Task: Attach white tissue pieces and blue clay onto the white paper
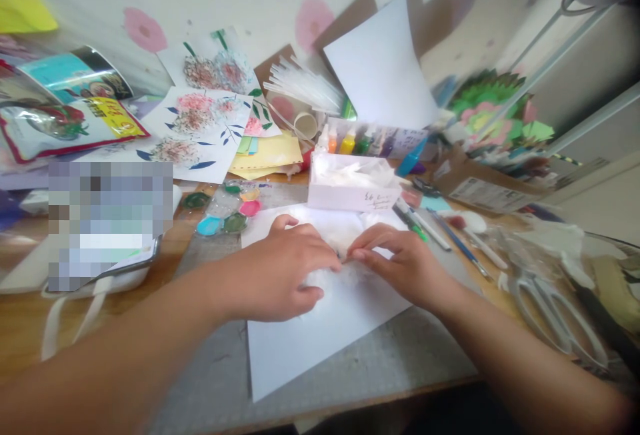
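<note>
A white sheet of paper (290, 355) lies on a grey cutting mat (215, 355). My left hand (293, 265) hovers over or rests on the sheet, its fingers stretched out and the thumb apart. Thumb and fingers of my right hand (400, 258) are pinched together near the left fingertips. What sits in that pinch is too small and blurred to name. Soft white material (340, 230), perhaps tissue or cotton, shows between and behind the hands, partly hidden by them.
Behind the sheet stands a white box (350, 194) of white pieces, beside several paint bottles (346, 142). A paint palette (235, 212) and a phone (135, 255) are to the left. Brushes (463, 245) and scissors (555, 315) lie right. Flower paintings (200, 135) are at the back.
</note>
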A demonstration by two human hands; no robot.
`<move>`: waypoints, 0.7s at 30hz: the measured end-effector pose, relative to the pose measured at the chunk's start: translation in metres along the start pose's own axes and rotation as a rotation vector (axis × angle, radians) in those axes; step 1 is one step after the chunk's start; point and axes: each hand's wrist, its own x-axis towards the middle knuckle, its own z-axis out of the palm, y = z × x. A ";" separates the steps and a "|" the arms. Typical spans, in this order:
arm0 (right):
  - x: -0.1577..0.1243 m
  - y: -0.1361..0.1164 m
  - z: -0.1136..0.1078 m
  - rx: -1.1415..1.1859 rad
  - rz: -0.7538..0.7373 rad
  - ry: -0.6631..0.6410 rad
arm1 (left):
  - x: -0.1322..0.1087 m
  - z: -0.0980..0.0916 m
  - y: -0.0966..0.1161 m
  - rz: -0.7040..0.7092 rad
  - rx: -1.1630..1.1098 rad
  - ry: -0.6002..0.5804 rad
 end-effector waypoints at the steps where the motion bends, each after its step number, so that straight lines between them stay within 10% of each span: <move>1: 0.000 0.000 -0.003 0.009 0.022 0.009 | 0.000 0.001 0.000 -0.005 0.004 -0.006; 12: -0.009 0.043 -0.064 -0.241 0.370 0.295 | -0.003 0.005 0.001 -0.034 0.064 -0.015; 21: -0.013 0.048 -0.054 -0.245 0.360 0.294 | -0.003 0.004 0.001 -0.024 0.129 -0.028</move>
